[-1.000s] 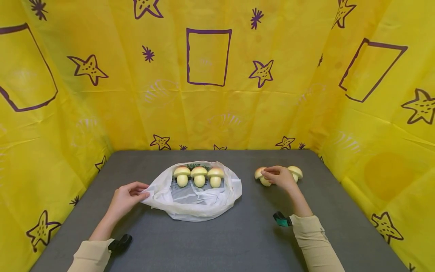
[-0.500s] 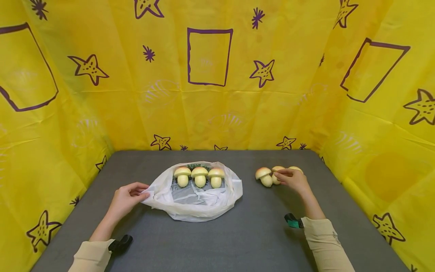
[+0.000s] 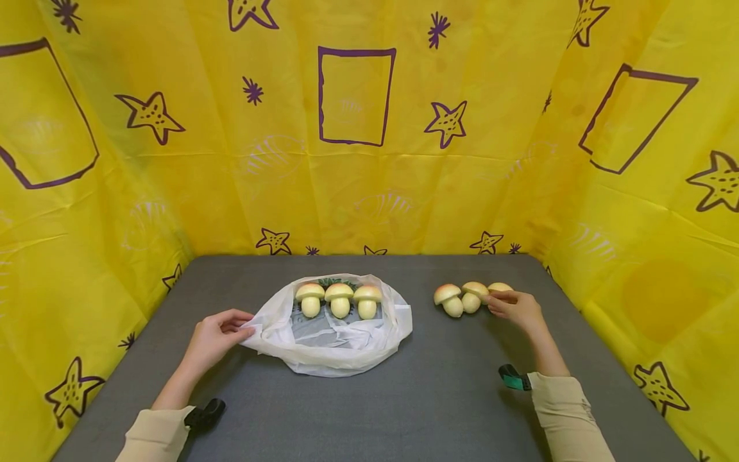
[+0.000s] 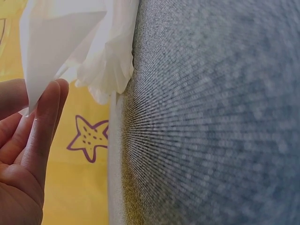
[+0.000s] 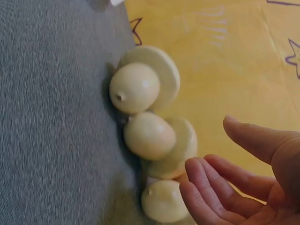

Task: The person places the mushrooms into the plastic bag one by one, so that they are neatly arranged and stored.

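My left hand [image 3: 213, 337] pinches the left edge of a white plastic bag [image 3: 329, 362]; in the left wrist view the bag's corner [image 4: 44, 51] is between thumb and fingers. Inside the wide-mouthed bag, three toy mushrooms [image 3: 339, 300] lie in a row, stems toward me. To the right, three more lie on the table: a left mushroom [image 3: 449, 300], a middle mushroom [image 3: 472, 297] and a right mushroom [image 3: 500, 287]. My right hand [image 3: 522, 312] is at the right mushroom, partly covering it. In the right wrist view its thumb and fingers are apart, holding nothing.
A dark grey table [image 3: 358, 420] lies under everything. Yellow cloth walls [image 3: 358, 192] with purple star drawings enclose the back and sides. Green print shows at the far inside of the bag. Each wrist wears a dark strap, the right wrist strap [image 3: 514, 378] partly green.
My right hand has moved right along the mushrooms, from the left one past the middle one to the right one, uncovering the first two. The left hand and bag stay put.
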Demonstrator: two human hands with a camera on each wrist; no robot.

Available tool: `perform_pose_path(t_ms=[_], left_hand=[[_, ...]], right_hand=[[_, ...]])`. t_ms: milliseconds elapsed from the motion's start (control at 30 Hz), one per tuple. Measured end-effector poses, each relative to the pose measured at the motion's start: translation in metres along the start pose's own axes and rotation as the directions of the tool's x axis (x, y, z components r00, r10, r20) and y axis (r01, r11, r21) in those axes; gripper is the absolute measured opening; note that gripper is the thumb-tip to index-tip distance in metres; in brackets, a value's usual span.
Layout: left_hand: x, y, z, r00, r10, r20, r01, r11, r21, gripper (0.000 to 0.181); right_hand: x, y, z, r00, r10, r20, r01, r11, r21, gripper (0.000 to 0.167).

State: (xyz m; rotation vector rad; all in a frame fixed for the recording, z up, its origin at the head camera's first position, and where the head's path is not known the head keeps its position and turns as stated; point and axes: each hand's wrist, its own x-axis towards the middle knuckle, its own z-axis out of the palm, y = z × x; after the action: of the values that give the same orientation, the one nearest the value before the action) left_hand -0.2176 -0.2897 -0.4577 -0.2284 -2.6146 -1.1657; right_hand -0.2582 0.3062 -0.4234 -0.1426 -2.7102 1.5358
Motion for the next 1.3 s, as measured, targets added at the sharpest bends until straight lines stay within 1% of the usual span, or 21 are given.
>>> perform_pose_path(t_ms=[100, 300, 467, 633, 667, 800, 900, 1000, 1133, 1300], left_hand=[[0.0, 0.0, 0.0, 1.0, -0.008, 0.002, 0.008, 1.0, -0.002, 0.025], [-0.001, 0.001, -0.002, 1.0, 0.001, 0.0, -0.001, 1.0, -0.019, 0.026], [-0.001, 0.001, -0.002, 1.0, -0.001, 0.004, 0.001, 1.0, -0.021, 0.026], [0.0, 0.001, -0.003, 1.0, -0.008, 0.007, 0.008, 1.0, -0.01, 0.026], [0.0, 0.001, -0.003, 1.0, -0.008, 0.007, 0.008, 1.0, -0.007, 0.026], [0.0, 0.0, -0.003, 1.0, -0.011, 0.007, 0.011, 1.0, -0.004, 0.026], [0.001, -0.001, -0.002, 1.0, -0.015, 0.01, 0.015, 1.0, -0.003, 0.026], [0.001, -0.003, -0.002, 1.0, -0.018, 0.013, 0.018, 1.0, -0.002, 0.025], [0.0, -0.003, -0.002, 1.0, -0.018, 0.008, 0.018, 1.0, -0.01, 0.025], [0.0, -0.001, -0.002, 1.0, -0.014, 0.002, 0.014, 1.0, -0.026, 0.025]], right_hand=[[0.001, 0.006, -0.005, 1.0, 0.012, -0.01, -0.012, 1.0, 0.003, 0.054], [0.001, 0.017, -0.012, 0.998, 0.051, -0.048, -0.053, 0.998, -0.038, 0.062], [0.001, 0.025, -0.017, 0.994, 0.078, -0.071, -0.083, 0.994, -0.067, 0.062], [0.003, 0.031, -0.019, 0.991, 0.098, -0.09, -0.104, 0.993, -0.064, 0.062], [0.003, 0.031, -0.02, 0.991, 0.098, -0.088, -0.105, 0.991, -0.081, 0.063], [0.005, 0.035, -0.019, 0.987, 0.129, -0.092, -0.138, 0.986, -0.092, 0.065], [0.007, 0.037, -0.018, 0.984, 0.156, -0.089, -0.163, 0.984, -0.073, 0.066], [0.01, 0.04, -0.017, 0.98, 0.185, -0.075, -0.186, 0.982, -0.013, 0.068], [0.014, 0.044, -0.015, 0.977, 0.207, -0.055, -0.205, 0.978, 0.039, 0.07], [0.017, 0.047, -0.013, 0.976, 0.214, -0.038, -0.212, 0.976, 0.056, 0.072]])
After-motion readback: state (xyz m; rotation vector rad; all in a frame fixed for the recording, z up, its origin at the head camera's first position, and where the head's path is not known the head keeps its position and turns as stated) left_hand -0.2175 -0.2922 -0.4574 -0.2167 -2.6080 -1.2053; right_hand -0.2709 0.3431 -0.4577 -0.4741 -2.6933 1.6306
